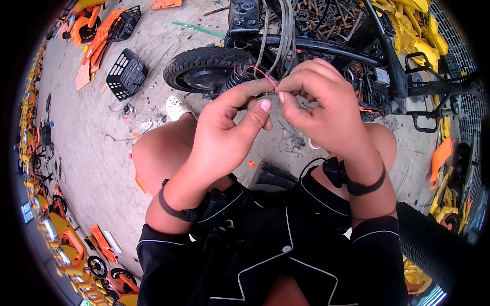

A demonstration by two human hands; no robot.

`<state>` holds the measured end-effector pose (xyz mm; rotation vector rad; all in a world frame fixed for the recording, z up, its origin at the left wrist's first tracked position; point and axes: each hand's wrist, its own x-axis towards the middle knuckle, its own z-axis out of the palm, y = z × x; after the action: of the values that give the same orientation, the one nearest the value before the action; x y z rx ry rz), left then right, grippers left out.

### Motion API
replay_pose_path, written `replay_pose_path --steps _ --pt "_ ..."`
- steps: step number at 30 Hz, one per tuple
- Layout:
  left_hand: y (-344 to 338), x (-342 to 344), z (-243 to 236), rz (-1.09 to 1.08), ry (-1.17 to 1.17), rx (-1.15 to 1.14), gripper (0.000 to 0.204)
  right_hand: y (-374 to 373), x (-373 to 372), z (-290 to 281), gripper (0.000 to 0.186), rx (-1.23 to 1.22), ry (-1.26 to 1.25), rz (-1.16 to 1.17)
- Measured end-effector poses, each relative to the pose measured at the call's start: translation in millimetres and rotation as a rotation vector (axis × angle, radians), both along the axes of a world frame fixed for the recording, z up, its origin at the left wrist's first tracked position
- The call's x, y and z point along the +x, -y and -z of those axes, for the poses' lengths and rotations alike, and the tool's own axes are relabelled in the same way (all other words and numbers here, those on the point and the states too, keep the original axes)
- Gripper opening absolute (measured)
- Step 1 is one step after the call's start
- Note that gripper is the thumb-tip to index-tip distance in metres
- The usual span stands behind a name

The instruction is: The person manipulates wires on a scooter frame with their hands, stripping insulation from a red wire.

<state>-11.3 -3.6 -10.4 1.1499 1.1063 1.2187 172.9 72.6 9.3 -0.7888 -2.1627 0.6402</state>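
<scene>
A thin pink wire [262, 71] runs up to the fingertips of both hands, which meet in front of a black vehicle frame. My left hand [228, 121] is closed in a pinch on the wire, its thumb pointing up. From the other side my right hand [322, 104] also pinches at the wire, thumb against the fingers. The wire's very end is hidden between the fingertips. Just behind hang several grey cables [287, 35] from the dark frame tube [326, 45]. A black wheel with a treaded tyre [204, 69] stands beyond my left hand.
Black baskets [126, 75] lie on the concrete floor at the left, near orange panels [99, 38]. Yellow parts [416, 25] are heaped at the far right. Small scraps and wires [145, 124] litter the ground. A black ribbed hose [429, 237] runs by my right arm.
</scene>
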Motion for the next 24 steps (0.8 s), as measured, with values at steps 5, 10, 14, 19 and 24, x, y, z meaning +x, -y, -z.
replay_pose_path --steps 5,10,14,19,24 --pt "3.1 1.5 -2.7 -0.054 -0.146 0.002 0.027 -1.5 -2.0 1.0 0.016 0.211 0.069 0.028" --pt "3.3 0.9 0.1 -0.097 -0.283 0.061 0.022 -0.3 -3.8 2.0 0.016 0.302 0.11 0.049" --pt "4.0 -1.3 1.7 -0.113 -0.368 0.036 0.021 -3.3 -0.1 0.1 0.016 0.333 0.134 0.09" --pt "0.8 -2.8 -1.3 -0.044 0.004 -0.082 0.023 -3.1 7.8 -2.9 0.015 -0.002 0.062 -0.007" --pt "-2.1 -9.5 0.4 0.001 0.291 -0.176 0.026 -0.6 2.4 -5.8 0.019 0.035 0.017 -0.043"
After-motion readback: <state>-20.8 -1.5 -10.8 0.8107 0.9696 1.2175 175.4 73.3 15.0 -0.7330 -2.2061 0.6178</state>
